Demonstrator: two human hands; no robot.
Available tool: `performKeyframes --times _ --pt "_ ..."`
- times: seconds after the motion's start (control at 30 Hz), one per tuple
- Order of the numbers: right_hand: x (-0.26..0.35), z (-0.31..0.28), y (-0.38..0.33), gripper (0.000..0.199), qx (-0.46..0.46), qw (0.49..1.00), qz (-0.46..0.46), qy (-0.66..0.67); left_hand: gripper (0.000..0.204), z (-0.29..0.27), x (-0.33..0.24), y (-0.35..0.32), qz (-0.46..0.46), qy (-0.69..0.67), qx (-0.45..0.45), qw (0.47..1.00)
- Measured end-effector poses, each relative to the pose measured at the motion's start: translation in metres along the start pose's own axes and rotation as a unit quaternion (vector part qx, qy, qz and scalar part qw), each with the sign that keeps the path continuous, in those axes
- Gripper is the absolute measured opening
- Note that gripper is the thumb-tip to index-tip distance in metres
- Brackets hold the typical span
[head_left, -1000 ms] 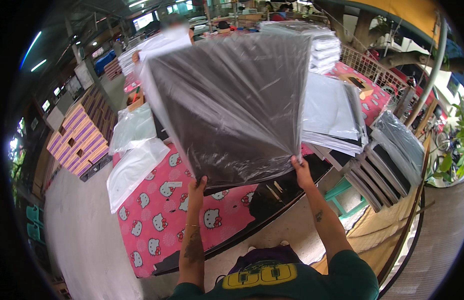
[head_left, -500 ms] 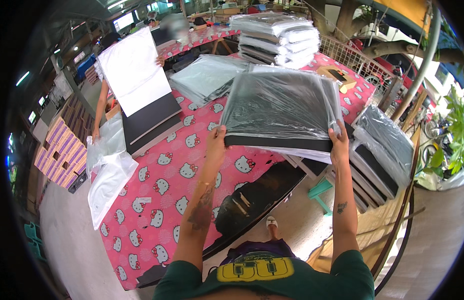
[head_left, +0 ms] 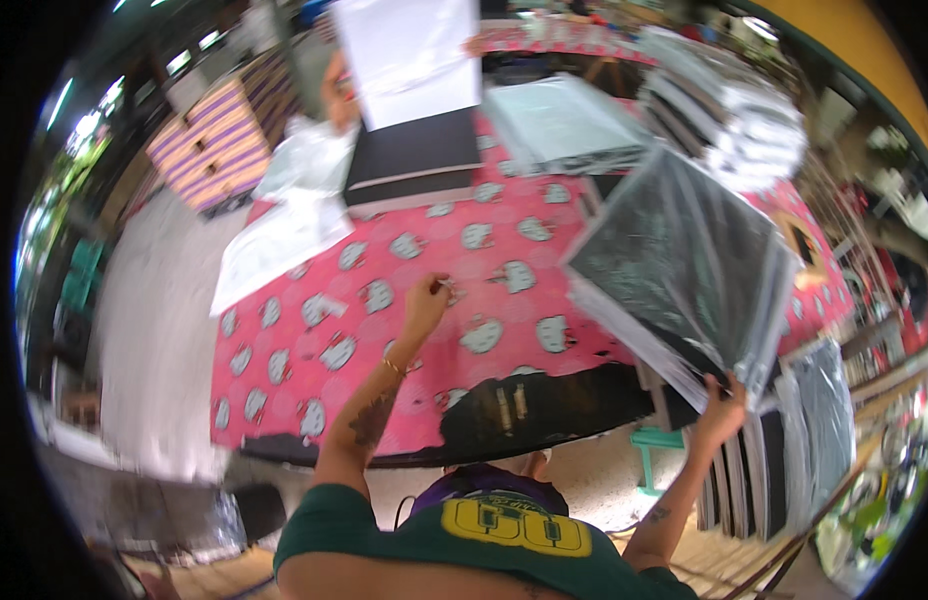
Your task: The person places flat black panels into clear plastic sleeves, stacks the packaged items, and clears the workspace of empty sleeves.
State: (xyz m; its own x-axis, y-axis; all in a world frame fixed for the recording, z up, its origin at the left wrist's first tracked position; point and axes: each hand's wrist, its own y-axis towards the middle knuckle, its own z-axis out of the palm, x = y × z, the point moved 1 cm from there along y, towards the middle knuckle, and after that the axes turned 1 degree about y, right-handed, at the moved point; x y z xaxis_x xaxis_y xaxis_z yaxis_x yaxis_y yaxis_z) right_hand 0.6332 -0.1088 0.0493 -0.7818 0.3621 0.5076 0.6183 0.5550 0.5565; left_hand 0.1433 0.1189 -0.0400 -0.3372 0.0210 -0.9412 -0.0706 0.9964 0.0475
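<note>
My right hand (head_left: 720, 412) grips the lower corner of a black flat board in a clear plastic sleeve (head_left: 689, 265). The board is turned cornerwise, with loose plastic along its lower left side. Away from it, my left hand (head_left: 425, 305) is above the pink patterned table cover (head_left: 444, 235). Its fingers are curled closed; whether anything small is in them I cannot make out. Under and beside the sleeved board, parts of other boards are mostly hidden.
Across the table, another person's hand (head_left: 472, 46) holds a white sheet (head_left: 409, 60) over black boards (head_left: 414, 150). Clear sleeves (head_left: 564, 120) lie at the back, near a tall wrapped stack (head_left: 729, 100). More boards (head_left: 749, 475) stand on edge at right, by a green stool (head_left: 656, 440).
My left hand has let go of the sleeved board and moved left. The board has swung from level to cornerwise in my right hand. The whole view has turned, moving the table's contents rightward.
</note>
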Motion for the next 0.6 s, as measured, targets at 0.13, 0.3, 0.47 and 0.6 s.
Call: performKeyframes --times 0.13,0.3,0.47,0.6 --pt "-0.003 -0.005 -0.006 0.037 -0.020 0.985 0.022 -0.168 0.049 -0.149 0.065 -0.022 0.039 0.505 -0.233 0.830" --pt "0.083 0.038 -0.067 0.041 -0.037 0.991 -0.130 -0.007 0.060 -0.221 0.143 -0.066 -0.025 0.546 -0.105 0.831" --pt "0.248 0.097 -0.224 0.039 0.346 0.888 -0.218 0.210 0.051 -0.166 0.114 -0.093 0.119 0.490 -0.158 0.849" --pt "0.318 0.112 -0.309 0.042 0.510 0.752 -0.200 0.368 0.034 -0.159 0.119 -0.111 0.211 0.485 -0.158 0.834"
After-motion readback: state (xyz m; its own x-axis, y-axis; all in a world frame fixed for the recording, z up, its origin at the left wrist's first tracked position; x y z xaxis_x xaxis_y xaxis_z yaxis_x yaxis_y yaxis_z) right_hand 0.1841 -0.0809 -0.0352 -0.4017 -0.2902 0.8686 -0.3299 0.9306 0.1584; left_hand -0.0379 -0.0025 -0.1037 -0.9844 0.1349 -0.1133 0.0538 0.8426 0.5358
